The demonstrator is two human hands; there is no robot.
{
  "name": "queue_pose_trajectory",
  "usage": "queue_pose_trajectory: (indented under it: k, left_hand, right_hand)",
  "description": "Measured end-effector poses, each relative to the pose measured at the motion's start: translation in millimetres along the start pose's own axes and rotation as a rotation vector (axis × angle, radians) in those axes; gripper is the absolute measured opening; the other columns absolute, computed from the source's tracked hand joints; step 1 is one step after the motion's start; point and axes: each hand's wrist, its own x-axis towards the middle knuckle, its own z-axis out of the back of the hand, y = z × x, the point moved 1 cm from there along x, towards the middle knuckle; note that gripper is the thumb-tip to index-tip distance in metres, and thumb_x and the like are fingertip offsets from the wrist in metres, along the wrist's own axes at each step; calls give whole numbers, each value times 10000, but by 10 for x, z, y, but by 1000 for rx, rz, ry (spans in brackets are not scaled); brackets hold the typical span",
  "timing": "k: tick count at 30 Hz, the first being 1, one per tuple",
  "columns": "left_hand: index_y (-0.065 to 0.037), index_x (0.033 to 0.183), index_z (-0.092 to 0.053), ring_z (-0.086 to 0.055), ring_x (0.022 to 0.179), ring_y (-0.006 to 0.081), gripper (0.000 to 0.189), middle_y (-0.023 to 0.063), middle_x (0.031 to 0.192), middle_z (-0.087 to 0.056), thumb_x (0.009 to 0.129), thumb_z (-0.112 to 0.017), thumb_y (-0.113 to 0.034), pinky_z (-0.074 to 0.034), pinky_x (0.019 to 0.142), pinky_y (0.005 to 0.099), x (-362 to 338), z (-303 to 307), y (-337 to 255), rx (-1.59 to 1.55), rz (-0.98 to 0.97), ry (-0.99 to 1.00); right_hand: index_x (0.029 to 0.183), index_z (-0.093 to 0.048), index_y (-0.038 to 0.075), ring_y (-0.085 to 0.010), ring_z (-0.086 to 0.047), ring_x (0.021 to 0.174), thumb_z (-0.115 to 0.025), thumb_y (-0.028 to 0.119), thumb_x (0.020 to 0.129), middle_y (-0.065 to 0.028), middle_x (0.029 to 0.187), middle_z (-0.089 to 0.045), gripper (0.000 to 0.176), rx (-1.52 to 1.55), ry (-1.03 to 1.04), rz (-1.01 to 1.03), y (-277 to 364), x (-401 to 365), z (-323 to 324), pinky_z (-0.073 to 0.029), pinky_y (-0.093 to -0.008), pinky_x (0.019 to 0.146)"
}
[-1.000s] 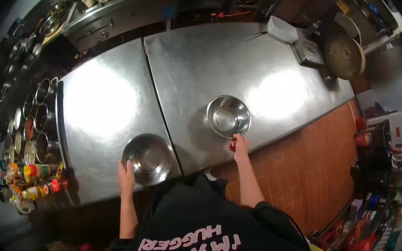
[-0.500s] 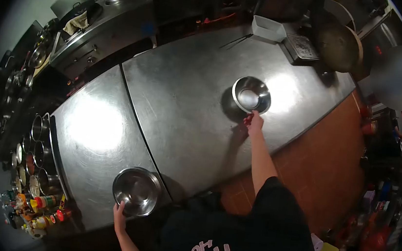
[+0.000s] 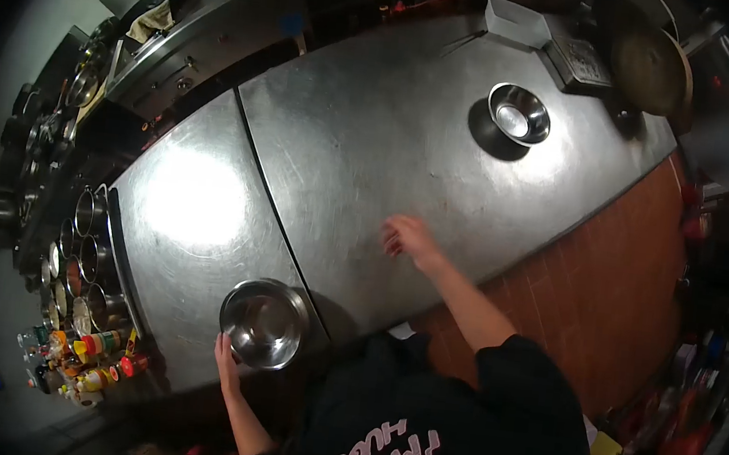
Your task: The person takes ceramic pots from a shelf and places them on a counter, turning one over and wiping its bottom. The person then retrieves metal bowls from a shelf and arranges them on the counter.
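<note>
At the table's near edge, my left hand (image 3: 227,362) grips the lower left rim of a steel mixing bowl (image 3: 264,324). Nothing can be made out inside this bowl. My right hand (image 3: 410,239) hovers over the middle of the steel table, slightly blurred, with its fingers loosely curled and apart. It appears to hold nothing, and its fingertips look reddish. Farther off, to the upper right, a smaller steel bowl (image 3: 518,115) stands apart from both hands, with a dark shadow at its left.
A white plastic tub (image 3: 516,23) and a metal tray (image 3: 581,66) stand at the table's far edge. A seam (image 3: 270,191) crosses the steel table (image 3: 375,131). Pots (image 3: 86,252) and several bottles (image 3: 99,344) line the left side. Red-brown floor (image 3: 589,287) lies to the right.
My right hand has left the far bowl's rim and come back toward me, to the left. The far bowl sits farther away. My left hand stays at the near bowl; the view has shifted.
</note>
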Motion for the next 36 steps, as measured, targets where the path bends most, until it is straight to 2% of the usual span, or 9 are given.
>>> queue_pose_trajectory:
  k: [2, 5, 8, 12, 14, 15, 23, 25, 36]
  left_hand:
    - [-10, 1185, -503, -423, 624, 76, 520, 32, 823, -531, 899, -477, -443, -347, 555, 210, -68, -119, -325, 40, -41, 25]
    - [31, 1188, -503, -493, 742, 131, 546, 74, 904, -567, 919, -440, -440, -401, 663, 263, 44, -130, -392, 137, -113, 112]
    - [59, 1135, -547, -530, 938, 219, 569, 133, 1020, -590, 944, -371, -448, -397, 851, 341, 314, -102, -223, 216, -295, 224]
    - [59, 1160, -536, -539, 994, 246, 602, 165, 1081, -587, 936, -355, -470, -394, 871, 344, 244, -155, -338, 131, -289, 284]
    - [51, 1168, -534, -535, 1014, 258, 586, 174, 1097, -584, 929, -376, -461, -384, 890, 341, 93, -151, -494, 209, -66, 268]
    - [47, 1175, -529, -538, 1012, 267, 579, 176, 1084, -590, 924, -391, -457, -383, 892, 343, 114, -182, -459, 223, -280, 250]
    - [67, 1135, -533, -549, 1030, 310, 552, 220, 1071, -592, 943, -351, -418, -384, 889, 366, -47, -218, -553, 331, -355, 267]
    - [65, 1126, -540, -548, 1033, 320, 557, 223, 1068, -592, 943, -346, -424, -384, 889, 368, -209, -288, -683, 315, -328, 279]
    - [41, 1063, -571, -554, 992, 392, 576, 253, 1014, -598, 916, -368, -477, -403, 859, 408, -515, -1425, -1046, 416, -235, 362]
  right_hand:
    - [999, -551, 15, -211, -626, 620, -536, 286, 885, -123, 838, -622, 295, 20, 361, -185, -579, -171, -652, -507, -324, 514]
    - [1184, -477, -10, -273, -622, 876, -575, 449, 833, -188, 984, -624, 586, -446, 261, 197, -1097, -441, -1403, -495, -365, 743]
    - [1165, -501, -32, -289, -556, 1030, -642, 446, 775, -213, 1104, -578, 633, -494, 233, 184, -1210, -534, -1725, -433, -359, 869]
    - [1227, -470, -14, -259, -557, 1031, -678, 394, 745, -179, 1121, -577, 665, -461, 289, 80, -1044, -468, -1777, -435, -348, 881]
    - [1122, -533, -14, -298, -573, 978, -689, 318, 688, -201, 1044, -596, 568, -473, 145, 282, -1036, -433, -1827, -444, -365, 835]
    - [1100, -548, -1, -322, -575, 945, -652, 261, 676, -201, 1016, -598, 510, -494, 118, 342, -1029, -435, -1852, -449, -373, 816]
    - [1014, -594, 10, -346, -586, 907, -584, 260, 691, -209, 937, -614, 408, -617, -116, 372, -940, -736, -1822, -452, -397, 785]
    - [985, -607, 10, -348, -594, 898, -584, 272, 690, -209, 913, -621, 395, -528, -24, 173, -822, -841, -1726, -454, -403, 779]
    - [848, -606, -11, -238, -592, 668, -581, 228, 683, -138, 705, -610, 292, -472, -226, 247, -475, -925, -588, -450, -342, 651]
